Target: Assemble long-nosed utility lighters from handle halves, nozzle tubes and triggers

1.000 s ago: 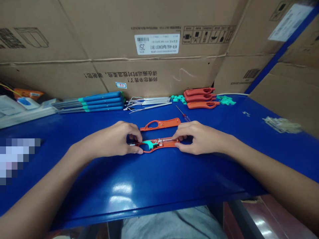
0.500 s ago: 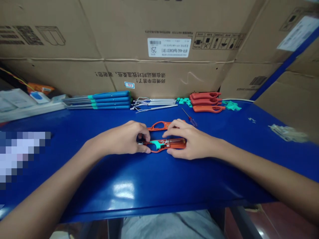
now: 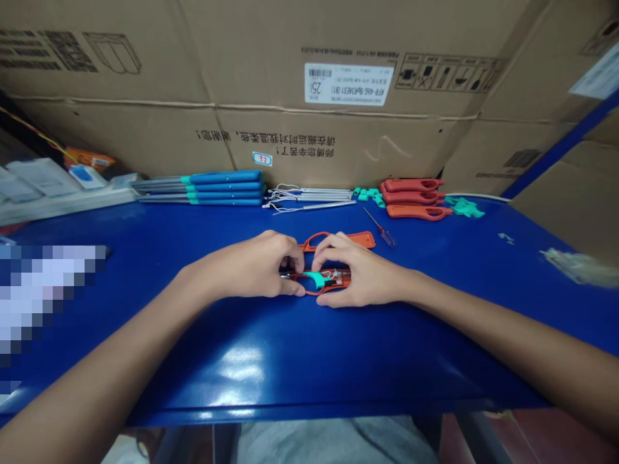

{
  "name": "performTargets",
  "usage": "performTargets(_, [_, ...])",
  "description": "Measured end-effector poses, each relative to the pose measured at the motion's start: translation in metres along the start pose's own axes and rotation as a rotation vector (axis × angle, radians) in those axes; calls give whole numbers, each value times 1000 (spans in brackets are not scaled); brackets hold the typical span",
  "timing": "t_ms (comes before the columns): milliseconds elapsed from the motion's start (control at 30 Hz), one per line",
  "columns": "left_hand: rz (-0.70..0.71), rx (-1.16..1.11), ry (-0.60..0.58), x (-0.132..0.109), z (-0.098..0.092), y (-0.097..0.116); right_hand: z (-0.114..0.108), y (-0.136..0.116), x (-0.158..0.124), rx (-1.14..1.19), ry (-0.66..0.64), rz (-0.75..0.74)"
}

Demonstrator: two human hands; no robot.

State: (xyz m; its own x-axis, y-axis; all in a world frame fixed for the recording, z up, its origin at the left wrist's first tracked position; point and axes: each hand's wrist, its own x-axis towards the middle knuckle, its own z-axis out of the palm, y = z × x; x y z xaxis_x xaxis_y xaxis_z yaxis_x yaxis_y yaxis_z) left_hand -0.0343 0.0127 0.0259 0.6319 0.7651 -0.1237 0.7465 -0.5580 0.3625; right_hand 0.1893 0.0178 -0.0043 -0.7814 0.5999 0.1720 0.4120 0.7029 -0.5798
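An open orange lighter half (image 3: 342,281) lies on the blue table in front of me, with a green trigger (image 3: 318,279), thin wires and a metal tube inside it. My left hand (image 3: 264,265) pinches its left end, where the tube comes out. Curved around the other end, my right hand (image 3: 370,274) grips the casing between thumb and fingers and covers the fuel tank. Just behind my hands lies the other orange casing half (image 3: 365,240), partly hidden by my right fingers.
Along the cardboard wall (image 3: 271,122) lie blue lighters (image 3: 232,188), metal tubes with wires (image 3: 322,196), green caps (image 3: 368,195), orange casings (image 3: 414,198) and green triggers (image 3: 465,207). A screwdriver (image 3: 384,234) rests behind my right hand. Clear plastic pieces (image 3: 575,265) lie far right.
My right hand has slid left along the casing and now covers the brown tank; more of the rear casing half shows. My left hand keeps its hold. The view has turned slightly left.
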Motion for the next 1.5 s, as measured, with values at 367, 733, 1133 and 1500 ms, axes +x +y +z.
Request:
performTargets(367, [2,7,-15,1,-2,3,2,-6,-5,-113,47,18])
performTargets(733, [5,9,9,-2,-8,2,6,-3,-9,-139,120,-57])
performTargets(1133, [34,31,-6,0,-4,4,6,0,-10,-138,124,-78])
performTargets(1500, [57,29,8,-2,-2,3,5,-1,-12,-136,114,-107])
